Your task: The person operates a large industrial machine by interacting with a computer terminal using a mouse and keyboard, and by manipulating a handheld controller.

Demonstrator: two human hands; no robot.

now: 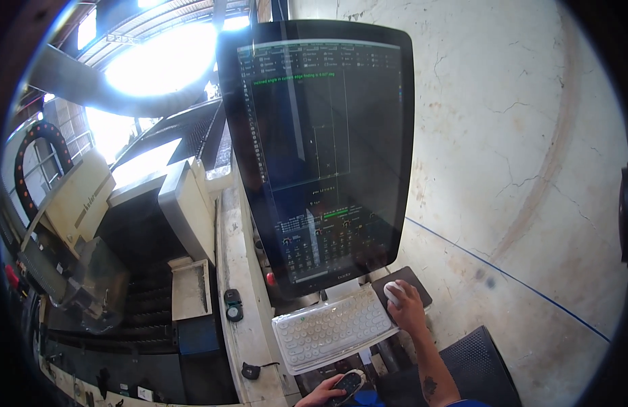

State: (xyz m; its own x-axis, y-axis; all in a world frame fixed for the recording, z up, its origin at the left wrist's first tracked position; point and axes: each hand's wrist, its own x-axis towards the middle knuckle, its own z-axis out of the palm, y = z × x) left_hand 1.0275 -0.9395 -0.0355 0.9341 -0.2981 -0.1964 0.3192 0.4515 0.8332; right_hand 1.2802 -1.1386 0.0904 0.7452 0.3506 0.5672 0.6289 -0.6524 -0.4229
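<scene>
Pale, cracked floor (531, 122) fills the right side, and a thin blue line (507, 273) runs across it. On the left is a big cream and black metal machine (90, 197). A tall black screen (378, 149) stands in the middle, with a white keyboard with round keys (334, 325) just below it. Beside the keyboard, the right hand (407, 308) curls over a small white mouse (392, 292), which sits on a dark flat mouse pad (422, 293). Lower down, near the keyboard's front edge, the left hand (319, 393) holds a dark oval remote with a pale edge (351, 383).
</scene>
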